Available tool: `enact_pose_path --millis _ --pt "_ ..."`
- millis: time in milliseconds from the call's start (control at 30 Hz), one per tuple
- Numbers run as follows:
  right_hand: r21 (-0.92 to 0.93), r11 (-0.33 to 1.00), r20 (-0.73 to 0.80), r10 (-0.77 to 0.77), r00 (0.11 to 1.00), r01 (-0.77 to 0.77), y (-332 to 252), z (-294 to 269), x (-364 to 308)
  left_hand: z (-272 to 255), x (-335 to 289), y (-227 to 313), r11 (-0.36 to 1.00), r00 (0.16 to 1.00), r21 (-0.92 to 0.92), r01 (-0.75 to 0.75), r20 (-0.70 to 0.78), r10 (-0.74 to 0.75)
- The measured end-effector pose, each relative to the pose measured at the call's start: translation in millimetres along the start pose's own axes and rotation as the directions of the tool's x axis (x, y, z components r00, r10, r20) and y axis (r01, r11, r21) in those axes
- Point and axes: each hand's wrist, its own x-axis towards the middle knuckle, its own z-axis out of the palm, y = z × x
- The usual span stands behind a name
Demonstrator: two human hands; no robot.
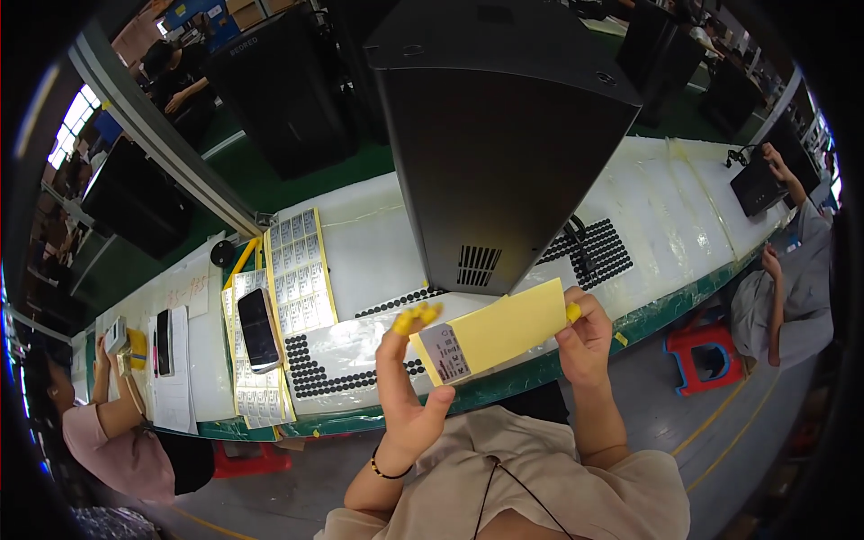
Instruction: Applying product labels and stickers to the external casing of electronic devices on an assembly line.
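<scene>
A yellow label backing sheet (513, 328) is tilted in front of me, with one silvery printed label (444, 354) at its left end. My right hand (585, 346) pinches the sheet's right end between thumb and a finger in a yellow finger cot. Around the label end, my left hand (409, 409) has its thumb and forefinger spread apart, the fingertip wearing a yellow cot. Whether that thumb touches the sheet's edge I cannot tell. Just beyond the sheet stands a tall black computer case (504, 153) with a slotted vent near its bottom.
Several sheets of labels (301, 270) and a phone (259, 331) lie to the left. Round black pads (315, 373) in rows cover parts of the white bench top (360, 216). Co-workers sit at both ends; a red stool (706, 355) stands at the right.
</scene>
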Motion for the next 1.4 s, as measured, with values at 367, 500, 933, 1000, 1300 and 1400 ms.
enact_pose_path --millis 367,500,933,1000,1300,1400 --pt "-0.804 0.496 0.128 -0.392 0.911 0.327 -12 15 6 17 17 7 0.929 0.983 0.329 -0.171 0.127 0.135" --pt "-0.838 0.367 0.310 -0.289 0.906 0.404 -17 30 13 24 19 5 0.886 0.958 0.386 -0.257 0.220 0.182" --pt "-0.843 0.343 0.242 -0.446 0.862 0.415 19 24 5 35 13 -1 0.917 0.983 0.383 -0.114 0.179 0.047" --pt "-0.840 0.350 0.243 -0.438 0.865 0.414 20 24 4 35 9 -3 0.932 0.988 0.360 -0.048 0.153 -0.008" --pt "-0.758 0.398 0.350 -0.422 0.837 0.517 13 22 -3 18 40 -14 0.981 0.974 0.034 0.190 0.122 -0.193" --pt "-0.635 0.538 0.190 -0.588 0.786 0.555 6 15 -10 5 79 12 0.892 0.964 0.369 -0.263 0.135 0.228"
